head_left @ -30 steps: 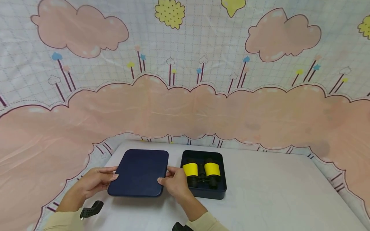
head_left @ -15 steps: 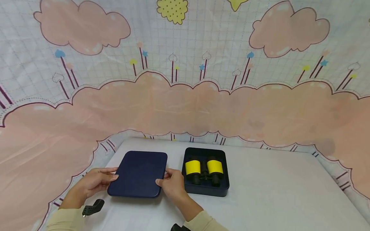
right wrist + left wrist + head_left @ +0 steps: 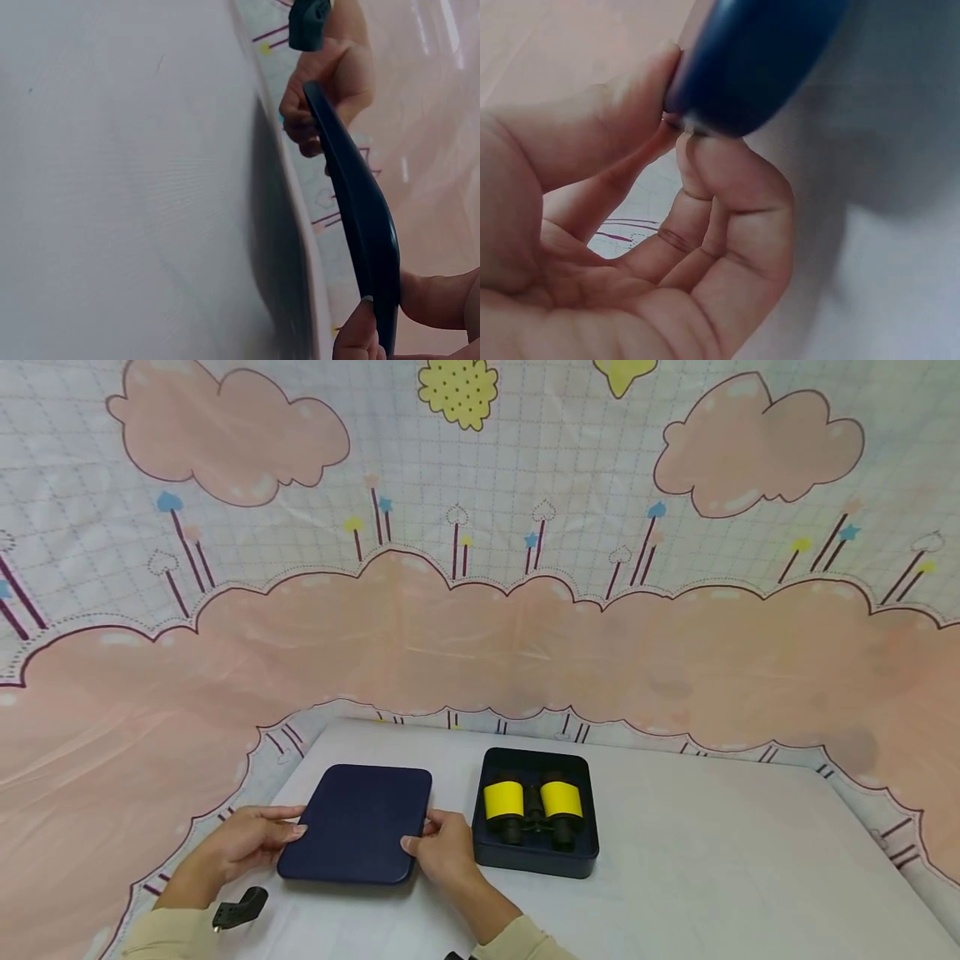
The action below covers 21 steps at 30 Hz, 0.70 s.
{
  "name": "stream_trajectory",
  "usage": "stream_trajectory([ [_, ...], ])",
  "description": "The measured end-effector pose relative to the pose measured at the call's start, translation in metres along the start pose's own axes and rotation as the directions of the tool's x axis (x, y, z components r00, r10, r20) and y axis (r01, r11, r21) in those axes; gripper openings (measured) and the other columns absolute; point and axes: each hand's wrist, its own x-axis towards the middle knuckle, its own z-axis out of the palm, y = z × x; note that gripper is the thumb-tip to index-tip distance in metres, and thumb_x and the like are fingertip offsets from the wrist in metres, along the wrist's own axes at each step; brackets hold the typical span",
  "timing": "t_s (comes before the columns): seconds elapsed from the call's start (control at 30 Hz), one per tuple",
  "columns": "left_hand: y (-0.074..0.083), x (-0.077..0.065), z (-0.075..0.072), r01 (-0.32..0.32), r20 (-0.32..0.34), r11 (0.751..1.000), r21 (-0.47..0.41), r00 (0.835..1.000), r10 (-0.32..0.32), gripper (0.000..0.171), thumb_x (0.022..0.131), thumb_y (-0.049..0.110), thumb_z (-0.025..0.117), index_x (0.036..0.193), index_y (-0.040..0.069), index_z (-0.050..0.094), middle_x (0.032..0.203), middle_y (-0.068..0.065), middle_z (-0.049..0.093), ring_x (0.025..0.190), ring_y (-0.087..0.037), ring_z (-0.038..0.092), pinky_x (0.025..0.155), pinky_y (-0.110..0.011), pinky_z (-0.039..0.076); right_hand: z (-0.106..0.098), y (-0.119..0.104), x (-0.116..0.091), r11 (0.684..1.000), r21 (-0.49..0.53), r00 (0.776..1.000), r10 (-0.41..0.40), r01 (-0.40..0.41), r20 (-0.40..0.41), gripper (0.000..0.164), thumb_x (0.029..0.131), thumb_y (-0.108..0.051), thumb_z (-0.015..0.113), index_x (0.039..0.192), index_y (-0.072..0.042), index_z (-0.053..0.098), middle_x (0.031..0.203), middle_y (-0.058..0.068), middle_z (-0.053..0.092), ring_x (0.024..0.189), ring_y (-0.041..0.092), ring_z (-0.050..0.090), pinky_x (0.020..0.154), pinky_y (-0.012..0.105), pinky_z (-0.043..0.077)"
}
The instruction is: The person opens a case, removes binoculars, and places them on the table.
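Note:
A dark blue lid [image 3: 352,824], square with rounded corners, is held flat between both hands at the left part of the table. My left hand [image 3: 243,845] grips its left edge, thumb on top and fingers beneath; the left wrist view shows this pinch on the lid's rim [image 3: 765,60]. On the opposite edge, my right hand [image 3: 446,852] pinches the lid with its thumb on top. In the right wrist view the lid [image 3: 364,217] hovers just above the table. Right of it stands an open dark blue box [image 3: 525,860] with black-and-yellow binoculars [image 3: 504,800] lying inside.
A white-covered table [image 3: 697,860] carries the box, with bare surface at the right. Behind it hangs a patterned cloth [image 3: 525,643] with clouds. A black wrist mount [image 3: 240,908] sits at the left sleeve.
Both hands have brought the lid slightly left and lower in the view, widening the gap between it and the box. The head view has shifted a little; the binoculars still lie in the box.

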Motion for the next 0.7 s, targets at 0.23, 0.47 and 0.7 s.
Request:
stream_trajectory([
  [0.23,-0.0058,-0.003,0.0024,0.015,0.007,1.0,0.016,1.0,-0.015,0.041,0.096,-0.001,0.07,0.136,-0.008,0.064,0.092,0.007,0.079,0.082,-0.007,0.072,0.076,-0.028,0.063,0.0032,0.0081,-0.0004,1.0,-0.027,1.0,-0.008,0.009,0.009,0.047,0.08,0.001,0.086,0.124,0.005,0.072,0.086,0.002,0.057,0.079,0.014,0.052,0.063,0.023,0.042],
  [0.47,-0.0062,0.0004,0.0043,0.031,-0.052,0.993,0.111,0.998,-0.025,0.059,0.095,0.003,0.072,0.145,-0.016,0.048,0.097,0.005,0.079,0.083,-0.009,0.072,0.076,-0.03,0.063,0.0025,0.009,0.0022,0.999,-0.045,1.0,0.004,-0.003,0.012,0.05,0.08,-0.001,0.086,0.127,0.007,0.07,0.084,0.002,0.056,0.078,0.014,0.051,0.063,0.024,0.041],
  [0.7,-0.0017,0.0028,0.009,0.048,-0.097,0.98,0.192,0.995,-0.03,0.064,0.095,0.005,0.073,0.148,-0.017,0.044,0.102,0.003,0.077,0.085,-0.009,0.069,0.077,-0.03,0.062,0.002,0.0088,0.0039,0.997,-0.077,1.0,0.003,-0.002,0.009,0.057,0.08,0.0,0.087,0.131,0.011,0.066,0.085,0.004,0.056,0.079,0.015,0.051,0.065,0.024,0.043],
])
